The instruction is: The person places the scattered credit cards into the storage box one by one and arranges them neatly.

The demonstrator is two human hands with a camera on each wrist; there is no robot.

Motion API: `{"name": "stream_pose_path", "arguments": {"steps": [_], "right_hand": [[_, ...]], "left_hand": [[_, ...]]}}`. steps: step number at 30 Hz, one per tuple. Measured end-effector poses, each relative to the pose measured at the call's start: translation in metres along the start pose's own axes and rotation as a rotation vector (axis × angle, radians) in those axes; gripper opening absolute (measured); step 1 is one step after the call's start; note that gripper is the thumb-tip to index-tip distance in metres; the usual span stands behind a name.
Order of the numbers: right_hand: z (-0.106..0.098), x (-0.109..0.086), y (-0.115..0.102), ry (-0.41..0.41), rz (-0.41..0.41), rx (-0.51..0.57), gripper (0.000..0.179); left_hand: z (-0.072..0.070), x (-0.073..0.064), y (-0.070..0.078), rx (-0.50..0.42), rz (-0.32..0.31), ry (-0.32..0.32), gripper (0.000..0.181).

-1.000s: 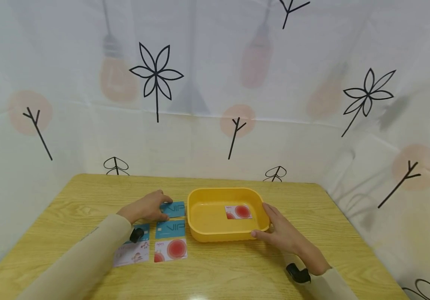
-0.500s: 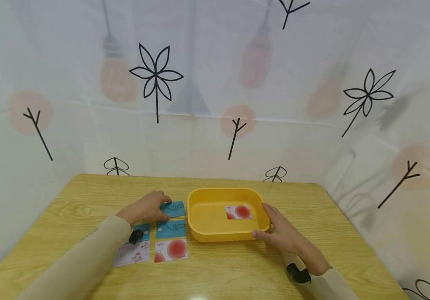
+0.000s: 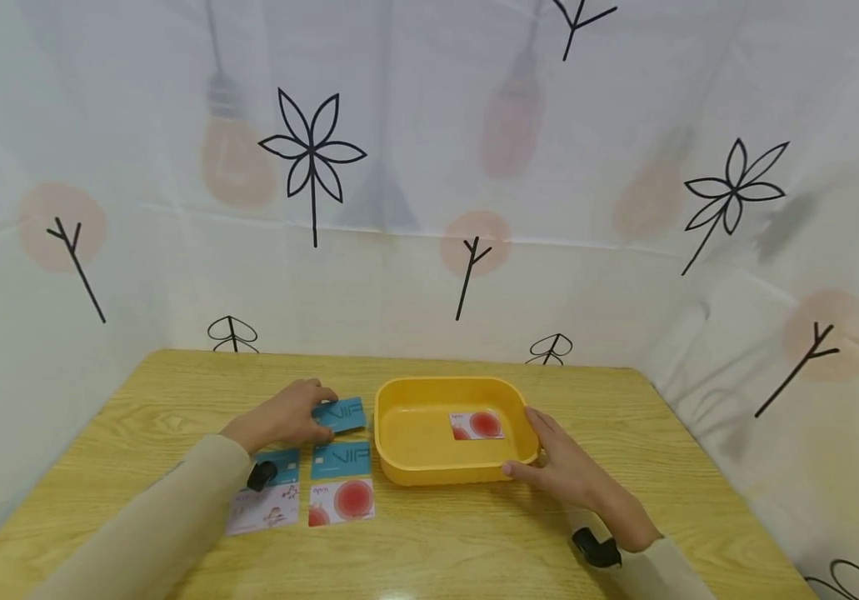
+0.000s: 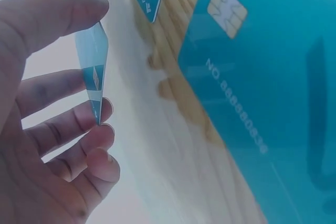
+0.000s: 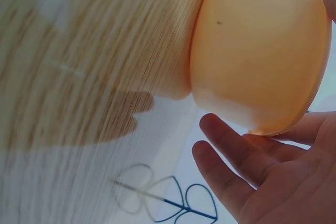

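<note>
My left hand pinches a blue VIP card between thumb and fingers. In the left wrist view, that card shows nearly edge-on, tilted up off the table. Just below it in the head view lies a second blue VIP card, its chip and number showing large in the left wrist view. At the right end of a yellow plastic basin, my right hand holds the rim, thumb at the front and fingers round the back corner. Inside the basin lies a white card with red circles.
A white card with a red circle lies nearest me in that column. To its left are a pinkish patterned card and another blue card, partly behind my left wrist. The wooden table meets a printed cloth at the back.
My left hand has drawn slightly left with the blue VIP card, which has tilted up from the table. The right hand and basin have stayed in place.
</note>
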State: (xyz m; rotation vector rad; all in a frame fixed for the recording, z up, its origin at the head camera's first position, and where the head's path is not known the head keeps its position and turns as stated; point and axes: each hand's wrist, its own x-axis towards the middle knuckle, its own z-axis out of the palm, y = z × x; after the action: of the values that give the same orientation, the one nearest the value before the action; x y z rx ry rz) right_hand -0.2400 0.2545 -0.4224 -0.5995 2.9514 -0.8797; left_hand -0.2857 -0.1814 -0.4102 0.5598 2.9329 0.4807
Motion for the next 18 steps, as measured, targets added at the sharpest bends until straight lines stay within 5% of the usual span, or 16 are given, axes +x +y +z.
{"name": "stream_pose_path", "arguments": {"steps": [18], "right_hand": [[-0.001, -0.001, -0.002, -0.005, 0.005, -0.008, 0.105]], "left_hand": [[-0.014, -0.016, -0.006, -0.005, 0.081, 0.129, 0.058]]}}
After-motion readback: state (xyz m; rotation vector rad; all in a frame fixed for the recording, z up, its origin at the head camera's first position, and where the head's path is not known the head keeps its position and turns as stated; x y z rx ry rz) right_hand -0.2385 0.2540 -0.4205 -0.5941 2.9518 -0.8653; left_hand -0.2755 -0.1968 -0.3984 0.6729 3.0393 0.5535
